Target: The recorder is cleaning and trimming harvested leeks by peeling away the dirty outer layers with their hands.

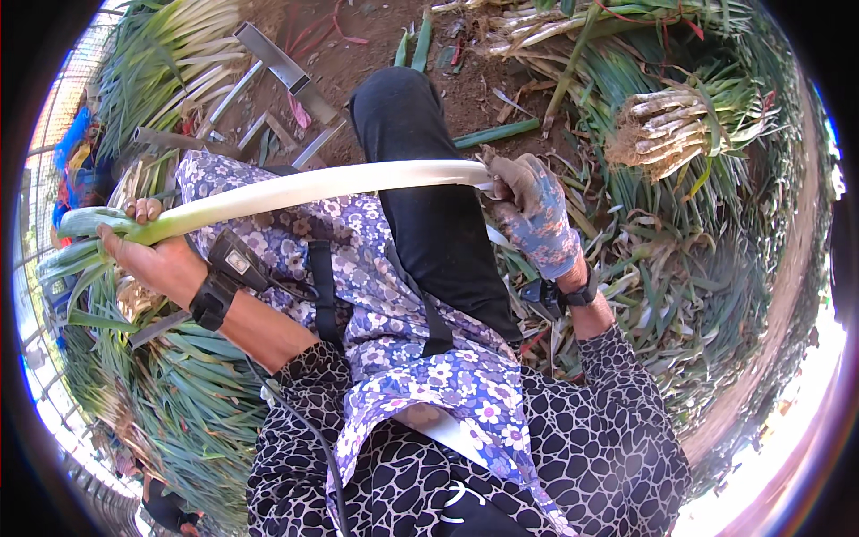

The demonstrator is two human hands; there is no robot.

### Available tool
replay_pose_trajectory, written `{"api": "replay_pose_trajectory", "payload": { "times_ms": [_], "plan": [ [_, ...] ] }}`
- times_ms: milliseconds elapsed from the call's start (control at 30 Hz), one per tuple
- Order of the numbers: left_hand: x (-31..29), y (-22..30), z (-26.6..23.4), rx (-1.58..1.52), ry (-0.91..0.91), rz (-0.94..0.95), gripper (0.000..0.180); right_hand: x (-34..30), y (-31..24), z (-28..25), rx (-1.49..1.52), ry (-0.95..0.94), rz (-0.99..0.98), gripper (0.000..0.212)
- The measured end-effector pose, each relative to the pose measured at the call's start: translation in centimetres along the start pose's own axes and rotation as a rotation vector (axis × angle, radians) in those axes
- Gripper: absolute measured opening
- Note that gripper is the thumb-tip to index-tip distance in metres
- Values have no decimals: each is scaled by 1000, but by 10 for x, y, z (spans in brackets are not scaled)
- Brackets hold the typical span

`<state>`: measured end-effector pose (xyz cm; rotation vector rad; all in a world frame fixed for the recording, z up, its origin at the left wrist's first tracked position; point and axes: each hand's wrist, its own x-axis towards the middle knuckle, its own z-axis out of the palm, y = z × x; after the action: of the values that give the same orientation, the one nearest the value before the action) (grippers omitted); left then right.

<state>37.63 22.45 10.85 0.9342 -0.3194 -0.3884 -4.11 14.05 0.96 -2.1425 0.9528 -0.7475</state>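
Observation:
One long green onion (331,182) stretches across in front of me above my lap, its white shank bowed slightly upward. Its green top is wrapped by the fingers of my bare left hand (154,252). At the other end, my right hand (530,204), in a dirty patterned glove, is closed around the root end. Its fingertips hide part of that end, and whether they also hold something small I cannot make out. A flowered apron (376,313) and my dark trouser leg (429,197) lie beneath the onion.
Onion piles lie at the upper left (170,72) and lower left (197,412). At the right, a tied onion bundle (667,130) rests on more greens. A metal frame (277,58) stands on brown soil (385,36). Loose leaves (662,295) litter the ground; a cable (313,430) runs along my left arm.

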Motion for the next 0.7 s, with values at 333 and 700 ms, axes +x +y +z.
{"api": "replay_pose_trajectory", "payload": {
  "times_ms": [333, 700],
  "plan": [
    [-9, -1, 8, 40, 22, 89, 25, 7, -4, 3, -65, 80, -46, 57],
    [-13, -1, 22, 167, 99, 114, 34, -6, 10, 5, -302, 80, -275, 51]
  ]
}}
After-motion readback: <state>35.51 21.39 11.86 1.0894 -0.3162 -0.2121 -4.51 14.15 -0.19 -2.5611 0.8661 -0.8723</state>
